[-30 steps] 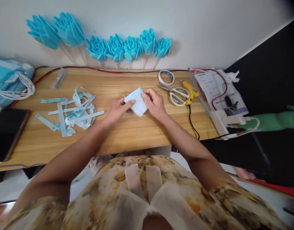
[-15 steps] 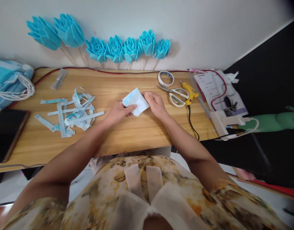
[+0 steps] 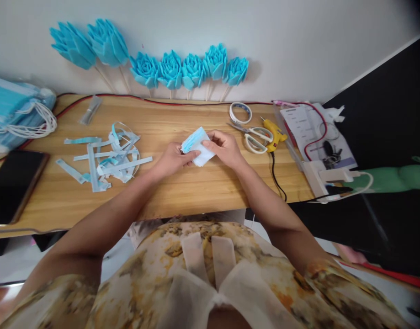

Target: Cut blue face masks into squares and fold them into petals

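Note:
A folded light-blue face mask piece [image 3: 203,156] is held above the wooden table between both my hands. My left hand [image 3: 178,159] grips its left edge, thumb on top and the other fingers underneath. My right hand [image 3: 224,147] pinches the right side, its thumb lying over the upper face. Bright blue layered edges show along the piece's upper left. Left of my hands lies a loose heap of cut mask strips [image 3: 108,157]. To the right are white-handled scissors [image 3: 256,139], open, with a roll of white tape [image 3: 240,113] behind and a yellow glue gun [image 3: 274,135] beside them.
Several blue flowers on sticks [image 3: 193,71] lean against the wall. A stack of masks [image 3: 18,109] and a phone [image 3: 19,185] lie at the left. Papers [image 3: 300,128], keys [image 3: 331,153] and a power strip [image 3: 315,178] are at the right. A small clear packet [image 3: 90,109] lies at the back.
My right thumb has come over onto the top of the mask piece, and its bright blue layers show more. The whole view has shifted slightly, moving the table things rightward.

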{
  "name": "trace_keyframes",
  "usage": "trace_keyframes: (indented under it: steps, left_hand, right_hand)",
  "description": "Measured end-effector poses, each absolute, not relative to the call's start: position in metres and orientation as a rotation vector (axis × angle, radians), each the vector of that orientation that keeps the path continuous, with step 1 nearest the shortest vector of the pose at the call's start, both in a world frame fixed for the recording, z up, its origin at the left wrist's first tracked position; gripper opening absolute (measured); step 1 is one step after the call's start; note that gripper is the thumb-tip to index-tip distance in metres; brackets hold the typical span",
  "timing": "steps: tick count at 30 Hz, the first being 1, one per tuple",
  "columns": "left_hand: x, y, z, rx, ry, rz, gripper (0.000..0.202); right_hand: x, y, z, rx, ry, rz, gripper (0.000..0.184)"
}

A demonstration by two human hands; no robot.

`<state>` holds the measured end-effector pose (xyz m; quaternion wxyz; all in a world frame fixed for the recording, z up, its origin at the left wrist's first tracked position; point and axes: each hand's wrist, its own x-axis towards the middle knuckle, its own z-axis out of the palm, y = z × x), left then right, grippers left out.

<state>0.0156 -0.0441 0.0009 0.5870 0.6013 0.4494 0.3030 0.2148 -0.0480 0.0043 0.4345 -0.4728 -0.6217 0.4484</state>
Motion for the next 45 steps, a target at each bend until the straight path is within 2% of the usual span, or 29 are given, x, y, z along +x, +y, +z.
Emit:
trace_keyframes:
  steps: [8, 12, 14, 19, 23, 26, 31, 35, 39, 45]
  left_hand:
    - [0.015, -0.054, 0.016, 1.550, 0.769, 0.462, 0.031]
    - [0.011, -0.055, 0.019, 1.584, 0.599, 0.328, 0.037]
    - [0.007, -0.051, 0.018, 1.544, 0.587, 0.332, 0.034]
    - [0.002, -0.034, 0.002, 1.418, 0.748, 0.743, 0.041]
    - [0.005, -0.027, -0.010, 1.670, 0.860, 1.030, 0.041]
    - [0.009, -0.031, -0.012, 1.997, 0.811, 1.099, 0.034]
    - [0.014, -0.039, -0.015, 2.391, 0.698, 0.842, 0.042]
    - [0.017, -0.046, -0.017, 2.547, 0.735, 0.529, 0.054]
    - [0.016, -0.051, -0.014, 2.630, 0.757, 0.262, 0.063]
    - [0.015, -0.053, -0.008, 2.631, 0.767, 0.126, 0.062]
  right_hand:
    - [0.251, -0.031, -0.002, -1.202, -1.453, 1.127, 0.040]
    - [0.268, -0.027, 0.002, -1.318, -1.839, 1.230, 0.041]
    - [0.264, -0.027, 0.002, -1.365, -2.066, 1.103, 0.037]
    - [0.241, -0.026, -0.009, -1.409, -2.259, 0.576, 0.021]
    - [0.241, -0.025, -0.008, -1.361, -2.216, 0.458, 0.033]
    - [0.251, -0.026, 0.001, -1.363, -2.063, 0.414, 0.032]
    - [0.261, -0.030, 0.012, -1.424, -2.070, 0.433, 0.025]
    - [0.259, -0.041, 0.000, -1.490, -2.136, 0.517, 0.019]
    - [0.257, -0.056, -0.017, -1.523, -2.175, 0.504, 0.025]
    - [0.260, -0.060, -0.024, -1.493, -2.011, 0.601, 0.026]
